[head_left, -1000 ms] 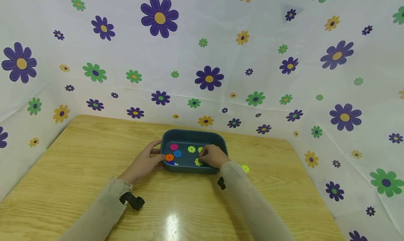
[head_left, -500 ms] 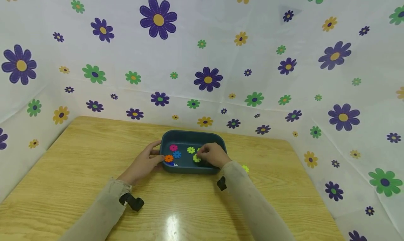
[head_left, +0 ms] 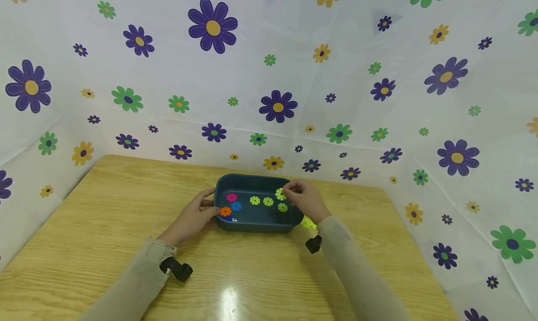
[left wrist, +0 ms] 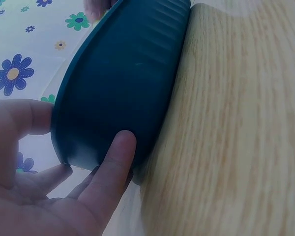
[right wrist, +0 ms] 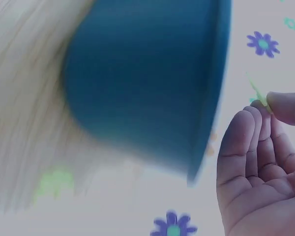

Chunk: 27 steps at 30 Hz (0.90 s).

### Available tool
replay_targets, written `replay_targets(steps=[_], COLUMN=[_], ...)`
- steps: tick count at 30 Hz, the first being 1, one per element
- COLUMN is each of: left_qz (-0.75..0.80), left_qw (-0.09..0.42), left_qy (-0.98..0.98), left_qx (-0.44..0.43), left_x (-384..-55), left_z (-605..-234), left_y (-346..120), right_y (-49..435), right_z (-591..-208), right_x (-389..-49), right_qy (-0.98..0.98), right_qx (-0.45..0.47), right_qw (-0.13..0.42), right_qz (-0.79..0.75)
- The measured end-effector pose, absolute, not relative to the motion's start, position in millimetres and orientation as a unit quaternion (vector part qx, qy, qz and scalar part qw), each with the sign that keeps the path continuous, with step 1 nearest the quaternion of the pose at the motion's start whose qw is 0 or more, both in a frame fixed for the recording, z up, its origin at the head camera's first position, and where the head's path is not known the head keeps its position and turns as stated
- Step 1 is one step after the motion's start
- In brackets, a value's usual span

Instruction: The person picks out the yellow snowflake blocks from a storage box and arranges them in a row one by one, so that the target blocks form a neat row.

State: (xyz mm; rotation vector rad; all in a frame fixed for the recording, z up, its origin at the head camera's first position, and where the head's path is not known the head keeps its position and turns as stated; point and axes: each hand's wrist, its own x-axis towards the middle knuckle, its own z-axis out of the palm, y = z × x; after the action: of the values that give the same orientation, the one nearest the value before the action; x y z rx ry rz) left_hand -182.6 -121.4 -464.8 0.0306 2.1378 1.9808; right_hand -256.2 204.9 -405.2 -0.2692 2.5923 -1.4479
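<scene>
A dark blue-green tray [head_left: 252, 225] stands on the table. My left hand [head_left: 191, 220] holds its left end, fingers and thumb spread about the wall and rim in the left wrist view. Over the tray's right end, my right hand [head_left: 307, 200] pinches a yellow-green notched disc [head_left: 279, 194] between thumb and fingertips. In the right wrist view that disc [right wrist: 258, 92] shows edge-on, above the rim. Inside the tray lie a magenta disc [head_left: 231, 197], a blue disc [head_left: 236, 206], an orange disc [head_left: 225, 211] and three yellow-green discs [head_left: 268, 201].
Just outside the tray's right end, yellow-green pieces [head_left: 308, 223] lie on the wooden table [head_left: 176, 279], partly behind the right wrist. A flower-printed sheet [head_left: 248, 78] rises behind the table and along both sides. Each wrist carries a black mount [head_left: 178, 268].
My right hand has lifted a yellow-green disc from low in the tray and moved right and farther back with it. Discs it covered now show. My left hand stays put.
</scene>
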Motion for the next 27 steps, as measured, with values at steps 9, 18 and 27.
replay_targets(steps=[9, 18, 27], left_qz=[0.675, 0.675, 0.677], left_qw=[0.114, 0.115, 0.119], left_qy=[0.729, 0.728, 0.726], left_qx=[0.016, 0.019, 0.014], left_x=[-184, -184, -183], left_z=[-468, -471, -467], left_y=[-121, -122, -122], right_y=[283, 341, 365], right_z=[-402, -419, -439], right_x=[-255, -246, -242], right_qy=[0.882, 0.897, 0.903], right_qx=[-0.047, 0.015, 0.047], right_qw=[0.085, 0.091, 0.110], right_qz=[-0.461, -0.433, -0.413])
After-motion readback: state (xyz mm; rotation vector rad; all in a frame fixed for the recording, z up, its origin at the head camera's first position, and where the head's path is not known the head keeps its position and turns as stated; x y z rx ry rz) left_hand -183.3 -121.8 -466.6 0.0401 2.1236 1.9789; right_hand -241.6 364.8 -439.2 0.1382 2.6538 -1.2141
